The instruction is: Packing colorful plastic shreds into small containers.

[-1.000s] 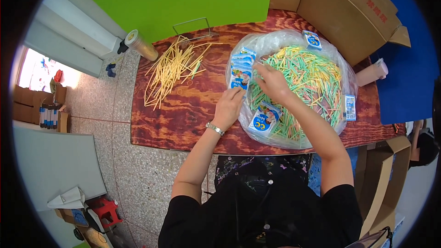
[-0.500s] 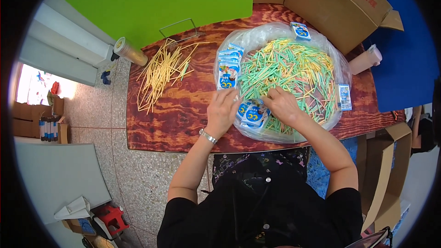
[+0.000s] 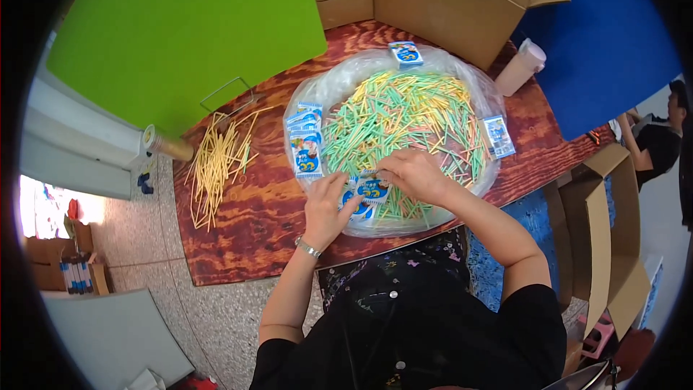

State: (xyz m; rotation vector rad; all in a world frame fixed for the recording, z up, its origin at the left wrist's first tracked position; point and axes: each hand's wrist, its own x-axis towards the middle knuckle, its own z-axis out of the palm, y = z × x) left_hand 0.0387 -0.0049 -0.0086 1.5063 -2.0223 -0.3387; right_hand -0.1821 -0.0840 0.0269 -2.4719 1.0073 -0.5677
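A small blue-and-white packet (image 3: 372,189) lies at the near left edge of a heap of thin coloured sticks (image 3: 404,112). My right hand (image 3: 417,175) pinches its upper edge, the fingertips drawn together. On its left is my left hand (image 3: 326,211), thumb and fingers apart, with the thumb reaching to the packet's side. Under and beside it more such packets (image 3: 359,211) show in part. The heap, green, yellow and pink, rests in a spread clear plastic bag (image 3: 440,63). Further packets (image 3: 306,146) overlap in a row on the bag's left rim.
Single packets lie at the bag's far rim (image 3: 406,53) and right rim (image 3: 498,136). A pile of long yellow sticks (image 3: 220,166), a clear cylinder (image 3: 167,144) and a wire stand (image 3: 227,95) are left. A pink bottle (image 3: 521,68) and cardboard box (image 3: 440,3) stand behind. Another person (image 3: 660,141) is at far right.
The view has shifted and turned, so the table sits tilted and further left. My left thumb has spread away from its fingers; my right hand stays at the packet's upper edge.
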